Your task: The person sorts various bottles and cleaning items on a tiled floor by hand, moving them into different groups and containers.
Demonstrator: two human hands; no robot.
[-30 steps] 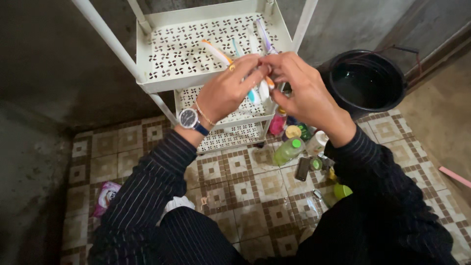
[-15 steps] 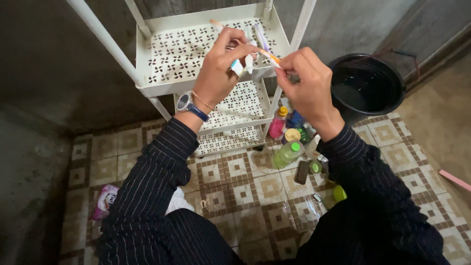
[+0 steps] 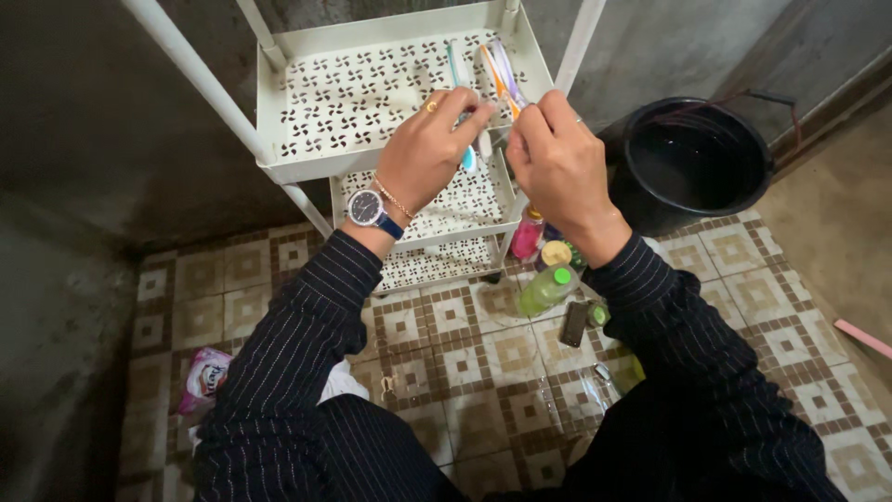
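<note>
Left hand (image 3: 426,158) is closed round a teal toothbrush (image 3: 459,102), thumb and fingers pinching the handle, head end poking out below the fist. Right hand (image 3: 557,163) pinches the lower ends of two more toothbrushes, one orange-and-white (image 3: 495,76), one purple (image 3: 507,71). All three brushes now lie flat-ish over the top tray of the white rack (image 3: 390,149), shafts pointing away from the person.

Change: half a second ago the left hand was raised above the tray with brush heads sticking out toward the right hand; a second ago both hands were bunched together lower, in front of the tray's front edge. Now the hands have split the bundle and the brushes are spread side by side above the tray's right half. Judged: the brushes are being laid or sorted on that tray, not yet let go.

Materials: rack is painted metal, cream-white, trays perforated with a pinwheel cut-out pattern, tube legs slanted. Brushes thin glossy plastic. Wristwatch (image 3: 370,208) on left wrist, dark dial, blue strap, plus a thin chain bracelet. Sleeves dark pinstripe.

Right of the rack: black round bucket (image 3: 692,158) with dark water. Below the rack's right leg: green-capped bottle (image 3: 546,286), pink bottle (image 3: 527,232), small jars, on brown-and-beige patterned tile floor (image 3: 465,353). Pink sachet (image 3: 204,376) lies well left of the rack.
</note>
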